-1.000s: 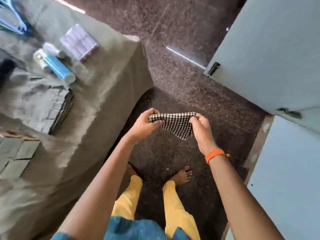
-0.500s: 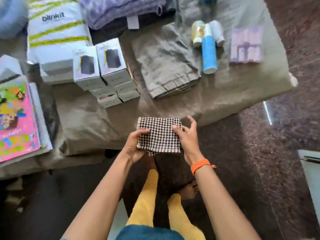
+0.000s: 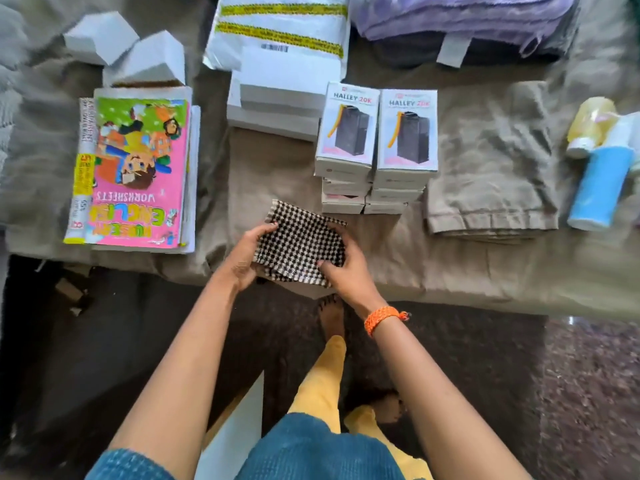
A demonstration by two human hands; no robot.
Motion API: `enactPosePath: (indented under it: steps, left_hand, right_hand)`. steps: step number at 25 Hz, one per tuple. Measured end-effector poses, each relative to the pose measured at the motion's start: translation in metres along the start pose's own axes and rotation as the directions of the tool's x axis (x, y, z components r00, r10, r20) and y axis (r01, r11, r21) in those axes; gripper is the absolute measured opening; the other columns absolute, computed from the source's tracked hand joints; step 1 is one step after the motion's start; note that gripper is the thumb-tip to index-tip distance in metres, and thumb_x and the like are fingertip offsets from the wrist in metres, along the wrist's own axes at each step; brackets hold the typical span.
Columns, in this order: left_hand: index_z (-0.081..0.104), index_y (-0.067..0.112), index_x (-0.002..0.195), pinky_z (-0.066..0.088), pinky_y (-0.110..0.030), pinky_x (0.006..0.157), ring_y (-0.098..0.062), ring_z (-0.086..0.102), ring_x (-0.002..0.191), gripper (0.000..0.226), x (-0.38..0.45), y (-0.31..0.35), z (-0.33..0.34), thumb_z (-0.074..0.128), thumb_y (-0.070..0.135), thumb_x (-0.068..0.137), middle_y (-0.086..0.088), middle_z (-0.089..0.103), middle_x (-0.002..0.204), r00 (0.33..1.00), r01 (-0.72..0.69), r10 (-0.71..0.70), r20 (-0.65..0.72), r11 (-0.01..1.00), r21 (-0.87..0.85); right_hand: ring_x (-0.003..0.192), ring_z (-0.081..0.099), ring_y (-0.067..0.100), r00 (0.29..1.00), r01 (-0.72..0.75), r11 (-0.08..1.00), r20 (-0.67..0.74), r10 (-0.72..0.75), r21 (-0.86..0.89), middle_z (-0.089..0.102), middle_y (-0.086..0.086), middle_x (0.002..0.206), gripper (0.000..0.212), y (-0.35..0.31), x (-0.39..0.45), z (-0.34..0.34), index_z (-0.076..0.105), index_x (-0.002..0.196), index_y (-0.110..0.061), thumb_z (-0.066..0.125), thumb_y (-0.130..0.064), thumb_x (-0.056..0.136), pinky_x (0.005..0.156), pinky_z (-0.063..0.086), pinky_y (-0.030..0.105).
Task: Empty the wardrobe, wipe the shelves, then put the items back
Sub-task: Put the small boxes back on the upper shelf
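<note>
Both hands hold one small folded cloth (image 3: 300, 244), a woven black-and-white check, over the near edge of the bed (image 3: 485, 271): the left hand (image 3: 244, 259) curls its fingers round the cloth's left side with the thumb on top, and the right hand (image 3: 341, 271) grips the right side with fingers wrapped under, an orange braided band (image 3: 381, 318) on that wrist. A rumpled olive-brown sheet covers the bed. Just beyond the cloth stand two stacks of small white cardboard boxes (image 3: 375, 133), side by side and touching, each top box printed with a dark rectangular device; the count within each stack is hard to tell. To the left lies a pile of glossy workbooks (image 3: 138, 171), the top one pink and green. Behind the boxes are flat white cartons (image 3: 280, 95) and a white plastic mailer (image 3: 280, 26) with yellow tape stripes. Right of the boxes sits a folded khaki garment (image 3: 491, 168), then a blue cylindrical bottle (image 3: 599, 185) lying beside a yellow one (image 3: 588, 126). Folded purple towels (image 3: 460, 15) lie at the far edge.
</note>
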State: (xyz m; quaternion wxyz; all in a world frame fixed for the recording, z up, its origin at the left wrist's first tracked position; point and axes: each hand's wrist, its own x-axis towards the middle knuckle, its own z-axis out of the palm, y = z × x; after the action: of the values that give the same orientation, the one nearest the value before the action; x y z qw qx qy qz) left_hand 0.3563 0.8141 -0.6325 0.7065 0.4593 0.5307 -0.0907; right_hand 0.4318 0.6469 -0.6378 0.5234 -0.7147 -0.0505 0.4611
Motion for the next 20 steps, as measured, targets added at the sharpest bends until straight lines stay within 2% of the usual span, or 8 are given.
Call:
enactPosePath:
  steps: [2, 5, 8, 11, 13, 15, 18, 20]
  left_hand:
    - [0.064, 0.019, 0.099, 0.050, -0.027, 0.066, -0.014, 0.063, 0.083, 0.016, 0.009, 0.011, -0.025, 0.049, 0.019, 0.094, 0.003, 0.071, 0.089, 0.998, -0.056, 0.056, -0.011, 0.998, 0.028]
    - [0.058, 0.013, 0.113, 0.051, -0.028, 0.083, -0.015, 0.061, 0.093, 0.023, 0.027, 0.027, -0.054, 0.048, 0.004, 0.095, -0.004, 0.066, 0.104, 0.985, -0.166, 0.168, -0.038, 0.985, 0.035]
    - [0.054, 0.010, 0.119, 0.050, -0.024, 0.084, -0.009, 0.060, 0.089, 0.028, 0.045, 0.048, -0.062, 0.048, -0.002, 0.094, 0.001, 0.063, 0.099, 0.945, -0.289, 0.294, -0.145, 0.956, 0.054]
    - [0.054, -0.001, 0.121, 0.050, -0.021, 0.078, -0.008, 0.059, 0.089, 0.029, 0.060, 0.061, -0.058, 0.053, -0.002, 0.092, -0.002, 0.063, 0.101, 0.867, -0.388, 0.413, -0.277, 0.910, 0.143]
    - [0.046, -0.002, 0.129, 0.050, -0.025, 0.087, -0.010, 0.057, 0.100, 0.041, 0.066, 0.060, -0.055, 0.057, -0.001, 0.089, -0.008, 0.058, 0.116, 0.802, -0.437, 0.489, -0.342, 0.872, 0.222]
    - [0.033, 0.008, 0.143, 0.039, -0.033, 0.104, -0.019, 0.045, 0.124, 0.062, 0.070, 0.048, -0.053, 0.061, 0.007, 0.088, -0.012, 0.044, 0.138, 0.736, -0.421, 0.623, -0.266, 0.728, 0.541]
    - [0.016, 0.035, 0.151, 0.014, -0.055, 0.114, -0.032, 0.004, 0.146, 0.068, 0.076, 0.029, -0.054, 0.052, 0.031, 0.094, -0.012, 0.007, 0.159, 0.848, -0.129, 0.525, -0.081, 0.353, 0.927]
    - [0.015, 0.042, 0.149, 0.005, -0.058, 0.114, -0.032, -0.013, 0.146, 0.064, 0.080, 0.029, -0.055, 0.049, 0.036, 0.095, -0.009, -0.009, 0.160, 0.895, -0.069, 0.435, -0.097, 0.351, 0.934]
  right_hand:
    - [0.121, 0.049, 0.009, 1.000, 0.025, 0.999, 0.014, -0.024, -0.043, 0.051, 0.000, 0.136, 0.060, -0.014, 0.009, 0.020, 0.040, 0.141, -0.020, 0.057, 0.000, 0.088, 0.106, 0.040, 0.024]
    - [0.117, 0.039, 0.000, 0.996, 0.089, 0.989, 0.011, -0.089, -0.119, 0.044, -0.004, 0.136, 0.059, -0.034, 0.025, 0.051, 0.038, 0.142, -0.024, 0.054, 0.001, 0.090, 0.095, 0.029, 0.000]
    - [0.113, 0.038, 0.000, 0.976, 0.157, 0.964, -0.113, -0.185, -0.216, 0.045, 0.003, 0.132, 0.058, -0.047, 0.051, 0.073, 0.040, 0.141, -0.022, 0.054, -0.001, 0.089, 0.096, 0.025, 0.008]
    - [0.106, 0.039, 0.000, 0.911, 0.244, 0.934, -0.269, -0.314, -0.262, 0.048, 0.008, 0.126, 0.056, -0.055, 0.073, 0.085, 0.043, 0.139, -0.014, 0.054, 0.002, 0.086, 0.090, 0.023, -0.001]
    - [0.107, 0.040, 0.002, 0.870, 0.245, 0.912, -0.340, -0.356, -0.329, 0.047, 0.010, 0.129, 0.055, -0.055, 0.083, 0.092, 0.044, 0.139, -0.014, 0.054, 0.000, 0.087, 0.088, 0.021, -0.005]
    - [0.120, 0.041, 0.014, 0.901, 0.125, 0.852, -0.301, -0.312, -0.509, 0.037, 0.013, 0.142, 0.052, -0.049, 0.091, 0.095, 0.041, 0.141, -0.019, 0.053, -0.012, 0.091, 0.096, 0.031, 0.010]
    - [0.137, 0.026, 0.033, 0.981, -0.036, 0.594, -0.143, -0.134, -0.804, 0.017, 0.016, 0.156, 0.052, -0.034, 0.098, 0.098, 0.036, 0.144, -0.026, 0.047, -0.035, 0.094, 0.104, 0.035, 0.045]
    - [0.134, 0.028, 0.034, 0.987, -0.051, 0.553, -0.126, -0.098, -0.832, 0.020, 0.017, 0.154, 0.050, -0.037, 0.105, 0.095, 0.039, 0.142, -0.025, 0.047, -0.037, 0.093, 0.101, 0.038, 0.048]
